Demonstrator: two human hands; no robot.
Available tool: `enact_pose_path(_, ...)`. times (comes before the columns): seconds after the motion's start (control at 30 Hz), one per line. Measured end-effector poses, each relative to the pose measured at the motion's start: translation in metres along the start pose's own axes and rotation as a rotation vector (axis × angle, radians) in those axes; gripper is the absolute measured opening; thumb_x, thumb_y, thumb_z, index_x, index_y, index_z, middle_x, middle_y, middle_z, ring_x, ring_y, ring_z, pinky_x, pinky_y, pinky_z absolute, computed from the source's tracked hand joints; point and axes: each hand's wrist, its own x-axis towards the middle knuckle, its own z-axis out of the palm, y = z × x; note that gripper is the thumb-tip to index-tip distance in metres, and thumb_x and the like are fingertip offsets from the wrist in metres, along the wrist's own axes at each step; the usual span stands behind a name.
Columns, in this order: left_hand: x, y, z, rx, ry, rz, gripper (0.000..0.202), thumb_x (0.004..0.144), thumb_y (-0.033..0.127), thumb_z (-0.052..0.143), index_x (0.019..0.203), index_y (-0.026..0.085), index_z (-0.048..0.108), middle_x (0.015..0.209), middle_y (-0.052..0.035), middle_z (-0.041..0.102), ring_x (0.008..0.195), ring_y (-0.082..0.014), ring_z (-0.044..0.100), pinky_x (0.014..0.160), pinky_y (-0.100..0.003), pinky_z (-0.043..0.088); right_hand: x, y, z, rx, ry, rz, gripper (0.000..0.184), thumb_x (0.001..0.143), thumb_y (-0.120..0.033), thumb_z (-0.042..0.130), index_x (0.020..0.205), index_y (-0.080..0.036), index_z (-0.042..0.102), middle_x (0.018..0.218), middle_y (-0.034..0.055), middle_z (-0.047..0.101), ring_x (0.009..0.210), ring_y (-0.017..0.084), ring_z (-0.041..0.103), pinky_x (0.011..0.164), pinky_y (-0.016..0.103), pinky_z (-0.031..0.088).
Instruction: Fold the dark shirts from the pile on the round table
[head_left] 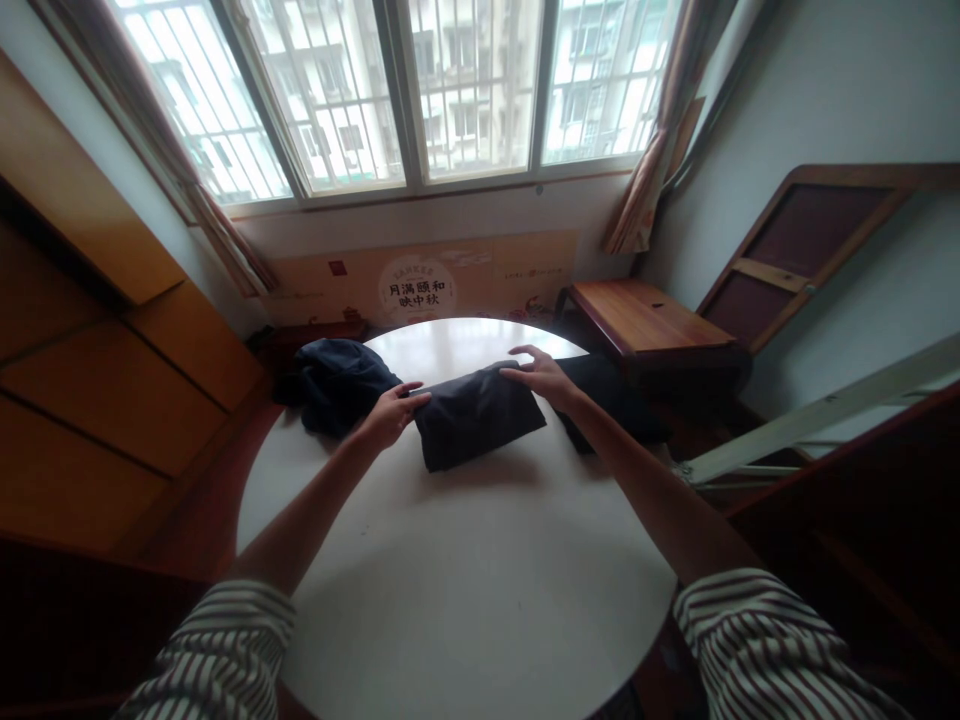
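Folded dark cloth (480, 420) over the far half of a round white table (480, 590), somewhat inside its far edge; whether it touches the tabletop cannot be told. Left hand (390, 415): thumb and fingers pinched together on the cloth's far left corner. Right hand (547, 378): thumb and index finger apart at the far right corner; whether the hidden fingers grip is unclear. Crumpled dark bundle (337, 385) at the table's far left edge; second dark cloth (619, 400) at its far right edge, partly behind the right forearm (645, 480).
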Motion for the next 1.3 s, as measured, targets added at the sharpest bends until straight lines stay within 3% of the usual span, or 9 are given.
enact_pose_path(0.2, 0.023, -0.003, 0.005, 0.132, 0.098, -0.099, 0.030, 0.072, 0.003, 0.079, 0.099, 0.008, 0.066, 0.077, -0.0062, 0.067, 0.064, -0.0105, 0.065, 0.057, -0.017, 0.053, 0.034, 0.005, 0.006, -0.081, 0.019, 0.081, 0.061, 0.065, -0.034, 0.090, 0.114, -0.015, 0.059, 0.066, -0.0009, 0.063, 0.054, 0.012, 0.057, 0.045, 0.020, 0.043)
enact_pose_path(0.43, 0.032, -0.029, -0.010, 0.406, 0.148, 0.064, 0.056, 0.059, 0.027, 0.091, 0.107, 0.012, 0.067, 0.074, -0.0005, 0.062, 0.062, -0.0133, 0.061, 0.058, -0.023, 0.048, 0.051, 0.026, 0.008, -0.161, -0.001, 0.107, 0.041, 0.066, -0.036, 0.088, 0.092, -0.013, 0.068, 0.065, 0.0003, 0.062, 0.055, 0.011, 0.054, 0.048, 0.020, 0.042)
enact_pose_path(0.67, 0.048, -0.023, -0.011, 1.050, 0.113, 0.355, 0.069, 0.053, 0.060, 0.085, 0.103, 0.014, 0.072, 0.107, -0.0101, 0.064, 0.110, -0.0305, 0.058, 0.095, -0.033, 0.044, 0.060, 0.032, 0.011, -0.210, -0.014, 0.021, 0.025, 0.077, -0.037, 0.079, 0.084, -0.014, 0.070, 0.076, 0.0023, 0.067, 0.068, 0.013, 0.058, 0.059, 0.020, 0.046)
enact_pose_path(0.73, 0.052, -0.021, -0.010, 1.089, 0.122, 0.356, 0.068, 0.047, 0.060, 0.087, 0.096, 0.016, 0.071, 0.110, -0.0102, 0.062, 0.116, -0.0327, 0.054, 0.100, -0.033, 0.041, 0.061, 0.033, 0.012, -0.215, -0.019, 0.005, 0.027, 0.078, -0.039, 0.078, 0.087, -0.015, 0.068, 0.080, 0.0022, 0.067, 0.070, 0.012, 0.059, 0.061, 0.020, 0.047)
enact_pose_path(0.93, 0.055, -0.011, -0.004, 0.728, -0.061, 0.251, 0.068, 0.034, 0.035, 0.097, 0.094, 0.018, 0.068, 0.085, -0.0049, 0.066, 0.083, -0.0222, 0.063, 0.077, -0.030, 0.051, 0.057, 0.025, 0.006, -0.208, -0.191, -0.014, 0.047, 0.067, -0.040, 0.085, 0.101, -0.020, 0.061, 0.084, -0.0005, 0.068, 0.071, 0.013, 0.062, 0.062, 0.022, 0.051)
enact_pose_path(1.03, 0.051, -0.005, -0.004, 0.719, -0.252, 0.143, 0.060, 0.043, 0.036, 0.095, 0.094, 0.015, 0.072, 0.080, -0.0047, 0.069, 0.072, -0.0188, 0.064, 0.068, -0.027, 0.052, 0.054, 0.014, 0.002, -0.238, -0.309, -0.022, 0.063, 0.049, -0.028, 0.093, 0.103, -0.019, 0.062, 0.082, -0.0017, 0.067, 0.071, 0.014, 0.063, 0.064, 0.024, 0.053)
enact_pose_path(1.13, 0.043, -0.002, -0.005, 0.767, -0.438, 0.075, 0.041, 0.053, 0.039, 0.090, 0.082, 0.014, 0.074, 0.071, -0.0039, 0.069, 0.064, -0.0171, 0.063, 0.060, -0.026, 0.051, 0.050, -0.001, -0.001, -0.291, -0.415, -0.041, 0.057, 0.043, -0.020, 0.092, 0.094, -0.016, 0.066, 0.077, -0.0006, 0.067, 0.072, 0.016, 0.063, 0.066, 0.026, 0.053)
enact_pose_path(1.23, 0.030, 0.008, -0.003, 0.832, -0.489, 0.170, 0.030, 0.059, 0.035, 0.086, 0.077, 0.014, 0.074, 0.063, -0.0014, 0.066, 0.056, -0.0150, 0.059, 0.053, -0.023, 0.047, 0.046, -0.019, -0.006, -0.356, -0.476, -0.087, 0.044, 0.043, -0.018, 0.089, 0.081, -0.014, 0.068, 0.070, -0.0003, 0.065, 0.070, 0.018, 0.062, 0.068, 0.028, 0.051)
enact_pose_path(1.3, 0.018, 0.026, 0.004, 0.915, -0.435, 0.334, 0.022, 0.064, 0.030, 0.083, 0.075, 0.014, 0.072, 0.059, 0.0003, 0.062, 0.055, -0.0146, 0.057, 0.052, -0.022, 0.045, 0.040, -0.035, -0.011, -0.385, -0.468, -0.136, 0.039, 0.047, -0.017, 0.087, 0.080, -0.015, 0.067, 0.071, -0.0006, 0.064, 0.073, 0.019, 0.061, 0.072, 0.029, 0.051)
